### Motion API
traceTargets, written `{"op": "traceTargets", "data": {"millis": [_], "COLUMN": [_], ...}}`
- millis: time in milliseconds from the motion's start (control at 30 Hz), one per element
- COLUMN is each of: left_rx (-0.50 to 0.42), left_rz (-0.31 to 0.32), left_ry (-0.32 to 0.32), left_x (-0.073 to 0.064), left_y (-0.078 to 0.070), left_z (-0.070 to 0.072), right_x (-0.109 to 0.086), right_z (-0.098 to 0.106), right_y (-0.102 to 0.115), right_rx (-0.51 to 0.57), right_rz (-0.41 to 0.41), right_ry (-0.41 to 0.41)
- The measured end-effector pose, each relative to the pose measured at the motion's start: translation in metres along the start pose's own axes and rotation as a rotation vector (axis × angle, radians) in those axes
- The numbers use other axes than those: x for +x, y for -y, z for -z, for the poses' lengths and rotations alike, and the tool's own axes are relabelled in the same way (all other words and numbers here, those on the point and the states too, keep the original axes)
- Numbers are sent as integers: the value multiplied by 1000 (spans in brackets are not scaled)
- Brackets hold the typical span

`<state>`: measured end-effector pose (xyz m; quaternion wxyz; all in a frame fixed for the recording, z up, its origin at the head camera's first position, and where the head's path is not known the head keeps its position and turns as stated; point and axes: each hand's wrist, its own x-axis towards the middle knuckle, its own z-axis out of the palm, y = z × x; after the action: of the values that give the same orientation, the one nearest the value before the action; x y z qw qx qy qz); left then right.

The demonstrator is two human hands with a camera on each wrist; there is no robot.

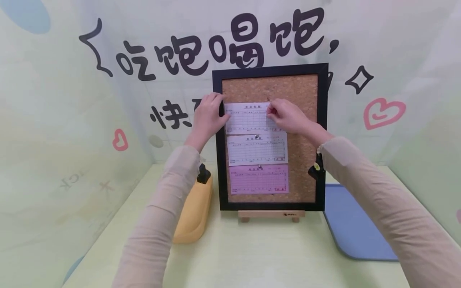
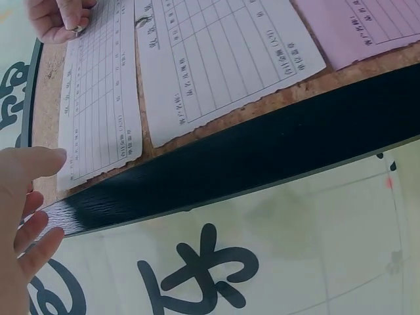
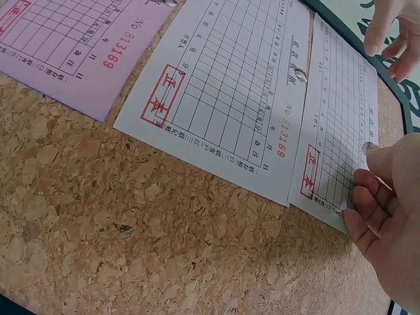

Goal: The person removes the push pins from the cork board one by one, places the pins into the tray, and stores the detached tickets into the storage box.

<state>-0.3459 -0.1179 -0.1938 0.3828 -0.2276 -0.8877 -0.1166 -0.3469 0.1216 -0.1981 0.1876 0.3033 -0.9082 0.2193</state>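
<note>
A framed corkboard [image 1: 302, 168] stands upright on a small wooden easel [image 1: 271, 214]. Three printed receipt slips run down its left side: a top white slip [image 1: 248, 119], a middle white slip [image 1: 257, 150] and a pink slip [image 1: 259, 180]. Metal pushpins [image 1: 257, 137] sit at the upper edges of the lower two. My right hand [image 1: 288, 116] pinches a pushpin [image 2: 77, 29] at the top slip, towards its upper right. At the board's left edge, my left hand [image 1: 209, 114] has its thumb by the top slip's left edge, other fingers loosely extended beside the black frame.
A yellow container [image 1: 194, 208] with a black part on top stands left of the board. On the right lies a blue tray [image 1: 360, 228], partly behind my right sleeve. A small black object [image 1: 317, 170] is at the board's right edge. Printed walls surround the table.
</note>
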Motion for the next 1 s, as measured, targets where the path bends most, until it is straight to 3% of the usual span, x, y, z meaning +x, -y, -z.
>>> {"op": "traceTargets", "data": {"millis": [200, 633, 1000], "left_rx": [0, -68, -157], "left_rz": [53, 151, 110], "left_ry": [87, 150, 154], "left_x": [6, 11, 10], "left_y": [1, 0, -3], "left_z": [3, -1, -3], "right_x": [2, 3, 1], "right_z": [0, -3, -1], "right_y": [2, 1, -3], "right_rx": [-6, -10, 1], "right_rz": [-15, -13, -4], "right_ry": [16, 18, 4]}}
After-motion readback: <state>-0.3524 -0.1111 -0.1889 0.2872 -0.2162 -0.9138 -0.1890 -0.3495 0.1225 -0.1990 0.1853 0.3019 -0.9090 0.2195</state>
